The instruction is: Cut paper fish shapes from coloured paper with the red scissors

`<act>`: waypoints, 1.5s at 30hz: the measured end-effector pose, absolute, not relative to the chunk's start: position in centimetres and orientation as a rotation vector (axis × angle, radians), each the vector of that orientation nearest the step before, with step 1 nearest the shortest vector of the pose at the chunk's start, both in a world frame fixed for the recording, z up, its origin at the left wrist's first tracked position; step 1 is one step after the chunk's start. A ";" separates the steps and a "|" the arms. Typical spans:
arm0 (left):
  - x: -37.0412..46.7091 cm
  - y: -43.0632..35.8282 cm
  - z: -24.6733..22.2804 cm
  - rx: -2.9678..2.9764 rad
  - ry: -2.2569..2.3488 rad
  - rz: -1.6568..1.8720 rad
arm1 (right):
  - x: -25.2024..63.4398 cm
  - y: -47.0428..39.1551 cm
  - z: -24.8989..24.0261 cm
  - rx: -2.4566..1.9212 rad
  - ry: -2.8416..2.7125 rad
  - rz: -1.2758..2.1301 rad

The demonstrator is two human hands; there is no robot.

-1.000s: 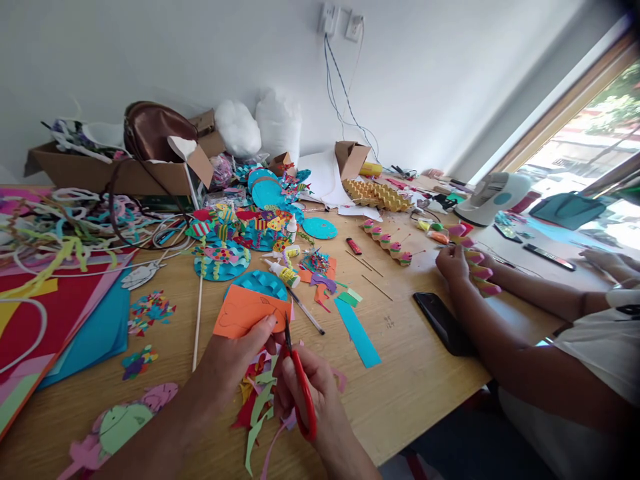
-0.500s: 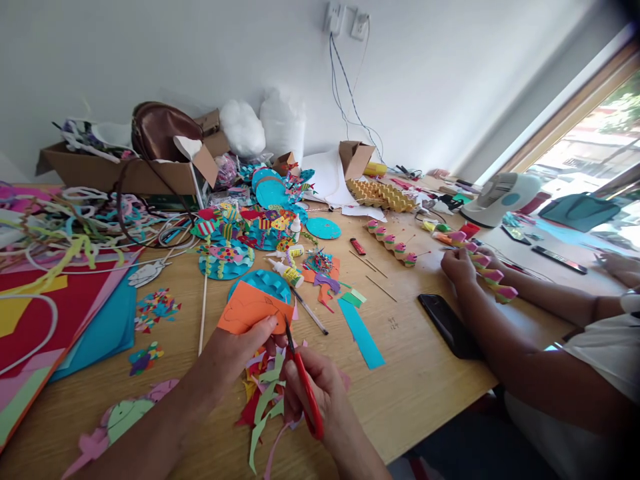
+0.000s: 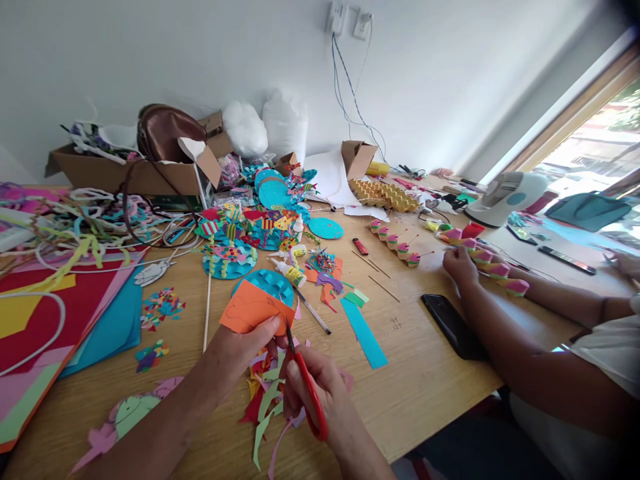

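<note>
My left hand (image 3: 260, 333) pinches the lower right part of an orange paper (image 3: 253, 309) that has a drawn outline on it. My right hand (image 3: 320, 387) is closed around the red handles of a pair of scissors (image 3: 311, 393). The dark blades point up at the paper's right edge, beside my left thumb. Under both hands lies a pile of paper scraps (image 3: 270, 397) in green, red and pink. A blue paper disc (image 3: 267, 283) with raised strips sits just behind the orange paper.
Coloured sheets (image 3: 110, 320) lie at the left, a box (image 3: 120, 177) behind. A pen (image 3: 313, 310), glue bottles (image 3: 293, 273), a blue strip (image 3: 364, 333) and a black phone (image 3: 450, 325) surround my hands. At the right another person's hands hold a painted egg-carton strip (image 3: 495, 268).
The whole view has shifted slightly, so things appear a little further right. My hands keep their hold on the paper and scissors. The other person's egg-carton strip is tilted a little differently.
</note>
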State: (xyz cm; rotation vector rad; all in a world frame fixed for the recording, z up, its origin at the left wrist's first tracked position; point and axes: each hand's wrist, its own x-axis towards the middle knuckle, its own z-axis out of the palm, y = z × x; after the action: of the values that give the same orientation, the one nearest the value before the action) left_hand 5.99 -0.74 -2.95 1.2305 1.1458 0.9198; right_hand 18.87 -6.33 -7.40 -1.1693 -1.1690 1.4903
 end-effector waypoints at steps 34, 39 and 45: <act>4.2 -0.1 -3.1 1.210 0.959 0.719 | 19.1 -6.5 -7.5 -1.248 -1.175 1.557; 4.3 -0.1 -3.4 1.197 0.918 0.721 | 19.0 -6.4 -7.2 -1.223 -1.156 1.573; 4.6 -0.5 -2.9 1.159 0.911 0.744 | 19.0 -6.6 -7.3 -1.207 -1.165 1.581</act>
State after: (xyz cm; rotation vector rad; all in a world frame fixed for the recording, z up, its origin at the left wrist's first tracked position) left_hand 4.64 -0.45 -2.86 1.1590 0.9105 0.7443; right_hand 19.03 -6.61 -7.29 -1.2072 -1.1654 1.5809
